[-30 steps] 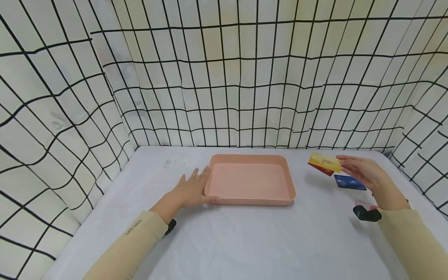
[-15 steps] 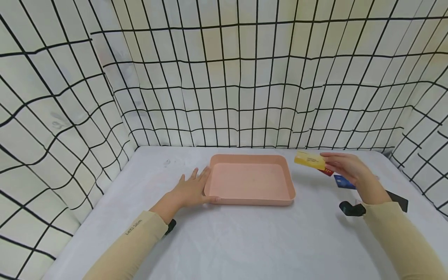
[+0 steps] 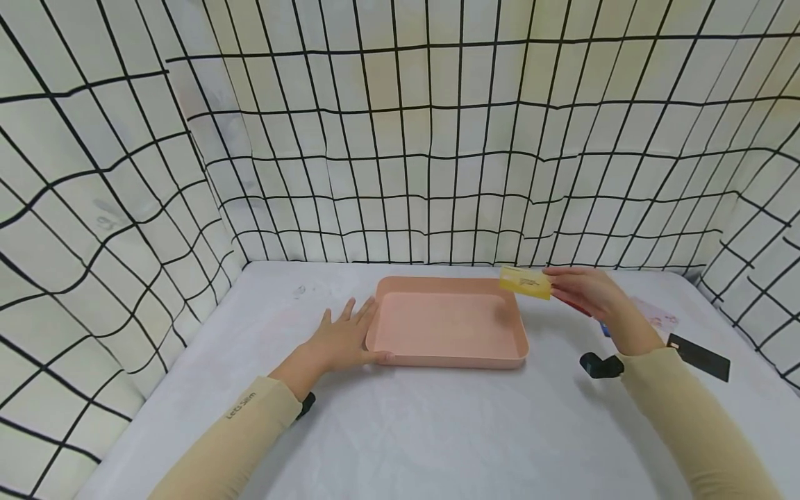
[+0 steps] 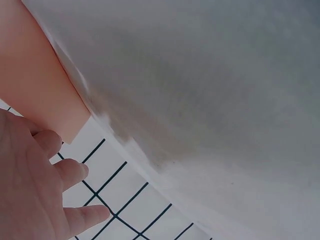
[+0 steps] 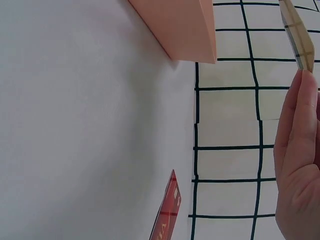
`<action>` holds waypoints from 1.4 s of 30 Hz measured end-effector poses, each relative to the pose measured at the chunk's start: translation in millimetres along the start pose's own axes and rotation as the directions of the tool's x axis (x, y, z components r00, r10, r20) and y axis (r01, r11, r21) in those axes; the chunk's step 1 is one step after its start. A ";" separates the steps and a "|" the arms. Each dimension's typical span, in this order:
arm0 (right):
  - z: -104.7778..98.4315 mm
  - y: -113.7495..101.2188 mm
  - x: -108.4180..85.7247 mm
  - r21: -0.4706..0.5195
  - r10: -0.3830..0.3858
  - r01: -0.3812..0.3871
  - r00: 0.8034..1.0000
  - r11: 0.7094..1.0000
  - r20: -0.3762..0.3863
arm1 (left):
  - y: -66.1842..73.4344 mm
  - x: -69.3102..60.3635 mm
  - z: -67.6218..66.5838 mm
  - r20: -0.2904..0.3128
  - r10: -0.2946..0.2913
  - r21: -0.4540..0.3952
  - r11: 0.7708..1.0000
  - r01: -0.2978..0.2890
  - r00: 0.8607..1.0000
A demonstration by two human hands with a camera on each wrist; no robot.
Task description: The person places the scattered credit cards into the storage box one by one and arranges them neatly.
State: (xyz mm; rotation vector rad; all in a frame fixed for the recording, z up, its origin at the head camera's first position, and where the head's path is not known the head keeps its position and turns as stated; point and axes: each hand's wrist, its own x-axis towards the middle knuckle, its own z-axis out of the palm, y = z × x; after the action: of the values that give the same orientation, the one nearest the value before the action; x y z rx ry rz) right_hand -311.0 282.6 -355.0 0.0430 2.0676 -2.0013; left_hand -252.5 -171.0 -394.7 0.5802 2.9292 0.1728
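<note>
A yellow card (image 3: 525, 282) is pinched at its right end between the fingers and thumb of my right hand (image 3: 590, 295). The card hangs over the far right corner of a shallow pink tray (image 3: 450, 323), clear of its rim. In the right wrist view, the yellow card (image 5: 299, 35) points up from the fingertips. My left hand (image 3: 340, 340) rests against the tray's left side with fingers spread. The left wrist view shows those fingers touching the outer wall of the tray (image 4: 42, 85).
A red card (image 5: 167, 210) lies on the table below the right hand. A blue card (image 3: 605, 330) is mostly hidden by the wrist. Farther right lie a pale pink-patterned card (image 3: 654, 314) and a black card (image 3: 698, 357). Black-gridded white walls surround the white table.
My right hand has carried the yellow card leftward, from above the red card to the tray's far right corner. The black card has come into view. My left hand stays put.
</note>
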 end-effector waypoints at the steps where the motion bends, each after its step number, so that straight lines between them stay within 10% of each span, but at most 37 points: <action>1: 2.4 -0.6 1.4 0.003 -0.004 0.004 1.000 1.000 0.005 | -0.2 0.1 0.0 -0.001 0.000 0.001 1.000 0.000 1.000; 13: 26.9 -9.5 20.1 -0.101 -0.015 0.015 1.000 0.995 -0.001 | 1.1 -0.7 -4.7 -0.005 0.003 -0.013 1.000 -0.003 1.000; 42: 86.7 -12.5 54.8 -0.007 0.003 -0.003 0.999 1.000 0.047 | 1.1 0.7 -3.1 0.016 -0.008 -0.018 1.000 0.008 1.000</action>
State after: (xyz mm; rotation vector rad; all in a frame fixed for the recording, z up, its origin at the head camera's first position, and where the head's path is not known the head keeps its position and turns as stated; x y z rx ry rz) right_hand -352.0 187.7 -355.5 -0.0023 2.0446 -1.9743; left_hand -253.3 -169.9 -391.6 0.5650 2.9111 0.1924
